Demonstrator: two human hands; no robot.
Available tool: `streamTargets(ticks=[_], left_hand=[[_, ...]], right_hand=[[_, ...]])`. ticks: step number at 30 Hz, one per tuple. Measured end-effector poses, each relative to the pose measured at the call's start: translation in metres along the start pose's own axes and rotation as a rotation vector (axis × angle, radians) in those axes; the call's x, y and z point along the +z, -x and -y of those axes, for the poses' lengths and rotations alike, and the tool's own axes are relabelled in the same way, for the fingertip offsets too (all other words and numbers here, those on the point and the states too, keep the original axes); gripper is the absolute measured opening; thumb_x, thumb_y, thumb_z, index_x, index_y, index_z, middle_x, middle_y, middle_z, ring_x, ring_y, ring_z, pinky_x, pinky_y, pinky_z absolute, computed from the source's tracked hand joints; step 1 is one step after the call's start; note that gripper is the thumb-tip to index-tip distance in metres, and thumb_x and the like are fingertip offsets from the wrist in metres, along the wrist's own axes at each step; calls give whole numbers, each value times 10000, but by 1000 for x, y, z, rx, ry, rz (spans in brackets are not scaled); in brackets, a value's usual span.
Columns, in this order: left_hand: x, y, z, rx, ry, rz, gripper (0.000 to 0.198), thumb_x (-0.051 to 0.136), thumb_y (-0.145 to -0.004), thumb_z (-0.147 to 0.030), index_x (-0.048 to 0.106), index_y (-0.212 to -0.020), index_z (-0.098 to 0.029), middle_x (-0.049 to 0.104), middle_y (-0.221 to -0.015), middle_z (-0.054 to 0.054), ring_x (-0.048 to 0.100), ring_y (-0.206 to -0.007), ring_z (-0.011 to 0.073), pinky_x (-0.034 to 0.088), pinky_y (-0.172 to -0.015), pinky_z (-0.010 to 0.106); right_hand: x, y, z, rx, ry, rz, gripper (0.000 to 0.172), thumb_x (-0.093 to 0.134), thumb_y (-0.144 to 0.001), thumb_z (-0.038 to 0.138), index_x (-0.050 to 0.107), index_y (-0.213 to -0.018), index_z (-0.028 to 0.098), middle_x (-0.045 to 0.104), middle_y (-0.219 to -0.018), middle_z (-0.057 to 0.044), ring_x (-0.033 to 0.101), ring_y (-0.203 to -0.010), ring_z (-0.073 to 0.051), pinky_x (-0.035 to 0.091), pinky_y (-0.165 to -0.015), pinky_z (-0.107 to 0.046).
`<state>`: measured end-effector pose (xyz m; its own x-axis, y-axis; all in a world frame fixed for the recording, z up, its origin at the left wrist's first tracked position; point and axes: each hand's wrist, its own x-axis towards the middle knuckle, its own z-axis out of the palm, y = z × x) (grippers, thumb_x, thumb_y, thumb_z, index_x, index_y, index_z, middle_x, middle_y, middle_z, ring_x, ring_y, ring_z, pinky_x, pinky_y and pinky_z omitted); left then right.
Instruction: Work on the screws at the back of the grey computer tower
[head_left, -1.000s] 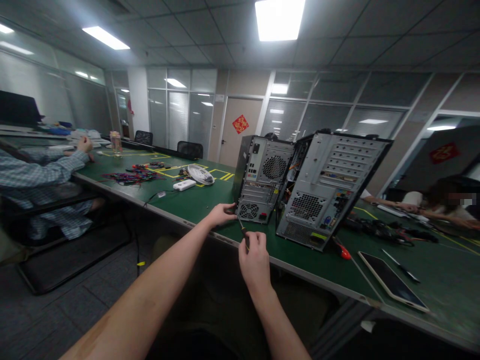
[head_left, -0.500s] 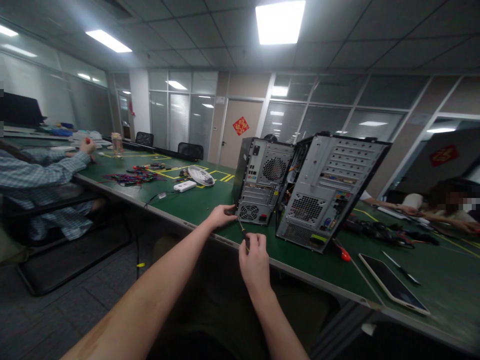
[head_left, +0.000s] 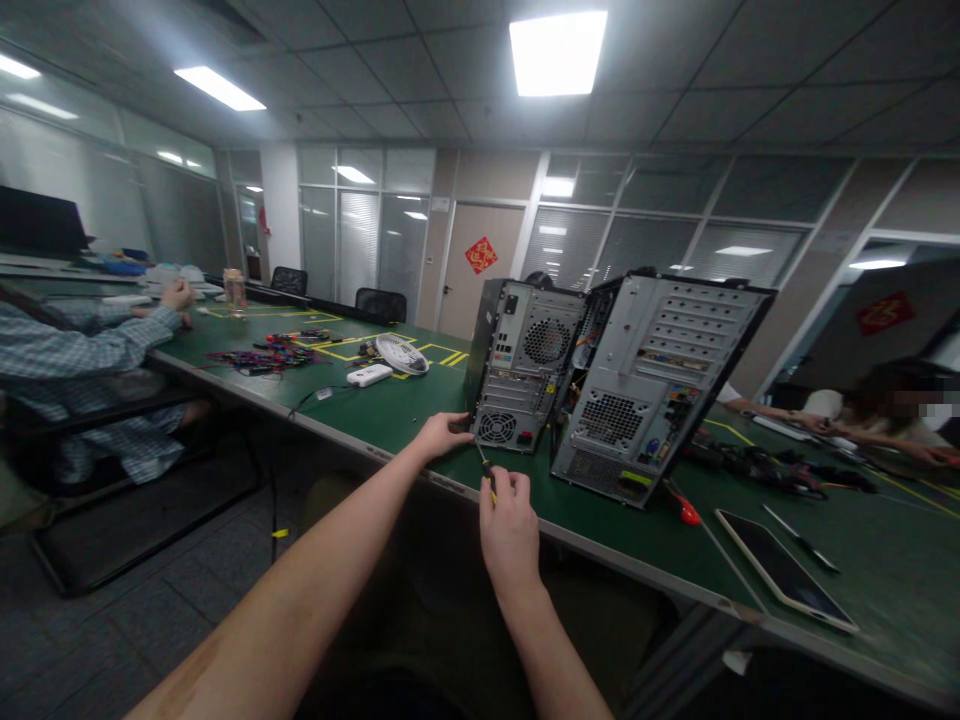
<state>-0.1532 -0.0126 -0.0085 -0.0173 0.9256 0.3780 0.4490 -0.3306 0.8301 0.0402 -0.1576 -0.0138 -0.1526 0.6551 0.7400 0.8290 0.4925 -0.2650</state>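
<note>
Two computer towers stand side by side, backs toward me: a narrower computer tower (head_left: pixel 517 365) on the left and a larger tower (head_left: pixel 645 390) on the right, tilted in view. My left hand (head_left: pixel 444 436) grips the lower left corner of the narrower one, its thumb along the bottom of the back panel; the other fingers are partly hidden. In my right hand (head_left: pixel 510 520) is a screwdriver (head_left: pixel 489 474) with a black and yellow handle, fingers closed round it. Its thin shaft points up to that same corner, near my left thumb; whether the tip touches a screw I cannot tell.
On the green table (head_left: pixel 375 425) lie bundled wires (head_left: pixel 274 352), a white oval cover (head_left: pixel 401 354) and a white box (head_left: pixel 370 375) to the left. Rightward are a red-handled tool (head_left: pixel 688 512), a phone (head_left: pixel 784 570), a pen-like tool (head_left: pixel 801 540) and black cables (head_left: pixel 772 468). People sit at both sides.
The screwdriver handle has turned slightly in my right hand, showing more yellow. My left hand stays at the tower's corner. The red thing in the left person's hand no longer shows.
</note>
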Motion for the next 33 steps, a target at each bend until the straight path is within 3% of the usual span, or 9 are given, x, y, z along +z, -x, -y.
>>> streamTargets(ticks=[5,9,17,25,33], left_hand=[[1,1,-3,12,-6,-1,614,833,-731,-261,673,-1318,-175,700,-1290,93,717,-1069,246,545,-975,320],[2,2,-3,14,-24,-9,620,834,-736,-256,668,-1326,-159,709,-1268,115,724,-1052,262,556,-947,329],[1,2,-5,12,-54,2,613,815,-768,-270,649,-1347,-156,680,-1317,110,708,-1098,256,541,-981,324],[0,2,-4,20,-68,35,664,822,-754,-239,617,-1381,-162,711,-1272,90,729,-1018,228,562,-935,307],[2,4,-5,16,-59,40,777,869,-689,-213,588,-1413,-176,683,-1321,103,735,-1016,228,576,-895,288]], right_hand=[[-4,0,6,-4,-39,17,182,449,-994,221,599,-1093,194,507,-1055,-78,640,-809,-180,516,-675,-289],[-5,1,8,6,-24,70,241,477,-933,123,560,-1148,196,515,-1072,-77,650,-810,-185,507,-671,-285],[-7,0,5,0,97,108,169,428,-1040,240,552,-1140,182,616,-917,-48,651,-723,-172,394,-586,-251],[-8,-2,0,77,120,111,230,422,-1066,344,585,-1125,193,674,-785,-22,654,-645,-166,309,-556,-258],[-10,-1,5,20,157,136,257,433,-1058,311,603,-1212,194,661,-902,-52,664,-724,-163,362,-579,-243]])
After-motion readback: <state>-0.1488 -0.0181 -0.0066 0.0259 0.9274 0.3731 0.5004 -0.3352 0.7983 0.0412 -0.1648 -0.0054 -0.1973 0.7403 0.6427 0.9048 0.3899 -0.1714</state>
